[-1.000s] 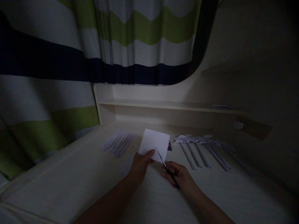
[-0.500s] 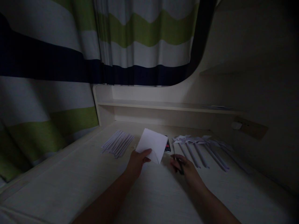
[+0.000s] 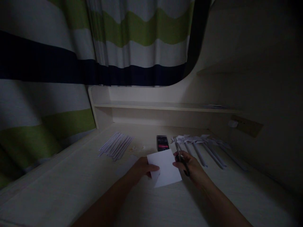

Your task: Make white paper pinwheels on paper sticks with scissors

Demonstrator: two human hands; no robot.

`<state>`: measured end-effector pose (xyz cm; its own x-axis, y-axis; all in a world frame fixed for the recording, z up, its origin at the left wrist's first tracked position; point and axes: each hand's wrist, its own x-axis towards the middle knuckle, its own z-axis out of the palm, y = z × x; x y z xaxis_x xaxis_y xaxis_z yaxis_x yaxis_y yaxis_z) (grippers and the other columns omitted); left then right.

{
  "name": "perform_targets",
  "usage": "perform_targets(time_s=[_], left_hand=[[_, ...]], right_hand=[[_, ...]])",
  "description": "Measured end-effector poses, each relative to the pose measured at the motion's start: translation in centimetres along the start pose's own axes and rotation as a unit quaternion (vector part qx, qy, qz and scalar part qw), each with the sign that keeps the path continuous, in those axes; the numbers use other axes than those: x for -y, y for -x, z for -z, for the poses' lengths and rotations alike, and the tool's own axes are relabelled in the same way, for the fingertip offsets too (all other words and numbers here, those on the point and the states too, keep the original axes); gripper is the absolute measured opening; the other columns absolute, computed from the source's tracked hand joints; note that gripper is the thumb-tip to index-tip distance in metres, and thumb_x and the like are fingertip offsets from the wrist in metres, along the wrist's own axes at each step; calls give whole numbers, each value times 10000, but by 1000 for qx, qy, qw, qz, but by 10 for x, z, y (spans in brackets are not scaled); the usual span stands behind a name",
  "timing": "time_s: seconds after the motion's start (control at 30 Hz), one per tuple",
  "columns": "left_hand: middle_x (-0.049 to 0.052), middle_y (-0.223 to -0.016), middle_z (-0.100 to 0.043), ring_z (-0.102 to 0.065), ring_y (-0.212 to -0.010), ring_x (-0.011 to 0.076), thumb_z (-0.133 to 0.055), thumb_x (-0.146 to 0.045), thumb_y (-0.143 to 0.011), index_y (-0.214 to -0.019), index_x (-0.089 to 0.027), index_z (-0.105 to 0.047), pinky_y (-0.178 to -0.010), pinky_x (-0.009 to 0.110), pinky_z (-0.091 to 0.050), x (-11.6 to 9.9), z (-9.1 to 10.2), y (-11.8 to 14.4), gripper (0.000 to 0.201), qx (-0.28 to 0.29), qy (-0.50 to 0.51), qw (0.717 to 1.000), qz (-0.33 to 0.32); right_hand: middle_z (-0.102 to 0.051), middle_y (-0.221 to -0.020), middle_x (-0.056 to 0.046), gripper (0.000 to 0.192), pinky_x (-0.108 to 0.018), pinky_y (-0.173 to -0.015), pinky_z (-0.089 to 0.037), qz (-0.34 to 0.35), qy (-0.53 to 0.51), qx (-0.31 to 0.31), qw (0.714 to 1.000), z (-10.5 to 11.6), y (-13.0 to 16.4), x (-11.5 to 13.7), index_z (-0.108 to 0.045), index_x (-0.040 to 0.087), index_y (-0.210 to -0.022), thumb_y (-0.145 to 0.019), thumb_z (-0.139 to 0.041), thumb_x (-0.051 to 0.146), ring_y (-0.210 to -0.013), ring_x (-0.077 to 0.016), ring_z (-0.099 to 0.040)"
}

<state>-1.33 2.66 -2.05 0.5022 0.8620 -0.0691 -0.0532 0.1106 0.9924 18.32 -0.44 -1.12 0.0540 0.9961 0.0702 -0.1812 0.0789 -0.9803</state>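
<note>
1. Dim light fills the head view: a pale wooden bench [image 3: 71, 189] runs under a low shelf [image 3: 165, 106], with a curtain [image 3: 71, 47] striped white, green and dark blue hanging behind and to the left, so everything on the surface reads as grey shapes.
2. The left hand [image 3: 141, 168] pins a white paper square [image 3: 165, 168] flat on the bench, thumb lying across its left edge and fingers underneath or beside it; this grip is pressed together on the sheet, likely to keep it from sliding.
3. The right hand [image 3: 190, 166] touches the paper's right edge and has its grip wrapped around the handles of the scissors [image 3: 180, 155], blades pointing away toward the shelf; whether the blades are apart I cannot tell.
4. A bundle of folded paper strips [image 3: 116, 145] lies well to the left, sorted into a tight row.
5. Paper pinwheels on sticks [image 3: 201, 146] lie side by side to the right, heads toward the shelf.
6. A small dark box [image 3: 162, 142] sits just behind the paper square, between the two groups.
</note>
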Motion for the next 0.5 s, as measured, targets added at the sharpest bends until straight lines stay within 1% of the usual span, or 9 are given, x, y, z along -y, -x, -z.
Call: perform_targets(time_s=[0.07, 0.17, 0.27, 0.33, 0.37, 0.4, 0.43, 0.5], left_hand=[[86, -695, -657, -586, -557, 158, -645, -288, -592, -778, -127, -645, -508, 247, -434, -2, -2, -2, 246, -11, 46, 999, -4], [88, -674, -643, -579, -563, 155, -579, -406, -651, -777, -110, -626, -551, 267, -442, -4, -3, -5, 324, -54, 119, 991, -24], [76, -691, -631, -572, -597, 141, -548, -424, -672, -737, -114, -616, -577, 246, -429, -1, -1, -9, 323, -141, 172, 973, -61], [57, -718, -624, -562, -625, 124, -562, -359, -668, -733, -124, -616, -583, 222, -413, 2, 1, -11, 249, -183, 186, 961, -90], [52, -742, -624, -562, -653, 124, -573, -308, -656, -747, -130, -619, -594, 217, -409, 4, 0, -11, 205, -183, 186, 960, -104], [50, -777, -626, -564, -694, 130, -585, -253, -633, -773, -137, -623, -619, 220, -409, 5, -1, -11, 186, -168, 183, 962, -115], [54, -811, -630, -565, -744, 145, -594, -201, -604, -801, -141, -626, -655, 232, -409, 7, -4, -11, 208, -137, 178, 967, -121], [71, -848, -638, -563, -824, 187, -613, -141, -549, -837, -144, -632, -733, 277, -405, 10, -12, -9, 289, -57, 171, 975, -128]], right_hand=[[-552, -608, 34, 362, -223, -530, -380, 8, -9, -25, 1000, 0, -1, -2, -557, 183, -745, -442, -749, 219, -553, -113, -510], [-549, -625, 35, 382, -224, -523, -380, 39, -48, -78, 995, 0, -3, -7, -558, 191, -790, -458, -746, 221, -558, -114, -506], [-547, -668, 35, 383, -219, -543, -386, 75, -88, -124, 985, -3, -3, -12, -559, 201, -820, -483, -739, 218, -583, -105, -503], [-541, -682, 41, 377, -213, -563, -389, 85, -116, -157, 977, -7, -2, -14, -558, 209, -823, -492, -738, 218, -608, -100, -505], [-538, -683, 44, 372, -209, -570, -390, 88, -131, -170, 973, -9, -1, -14, -557, 212, -820, -494, -737, 216, -615, -97, -505], [-535, -683, 46, 368, -206, -576, -391, 91, -146, -180, 969, -11, 0, -15, -556, 214, -818, -497, -737, 214, -621, -93, -505], [-535, -686, 47, 364, -205, -584, -393, 92, -159, -186, 965, -13, 1, -15, -554, 216, -820, -503, -734, 211, -628, -91, -506], [-538, -695, 47, 367, -207, -605, -397, 91, -181, -190, 961, -17, 3, -17, -548, 218, -830, -512, -731, 204, -642, -92, -512]])
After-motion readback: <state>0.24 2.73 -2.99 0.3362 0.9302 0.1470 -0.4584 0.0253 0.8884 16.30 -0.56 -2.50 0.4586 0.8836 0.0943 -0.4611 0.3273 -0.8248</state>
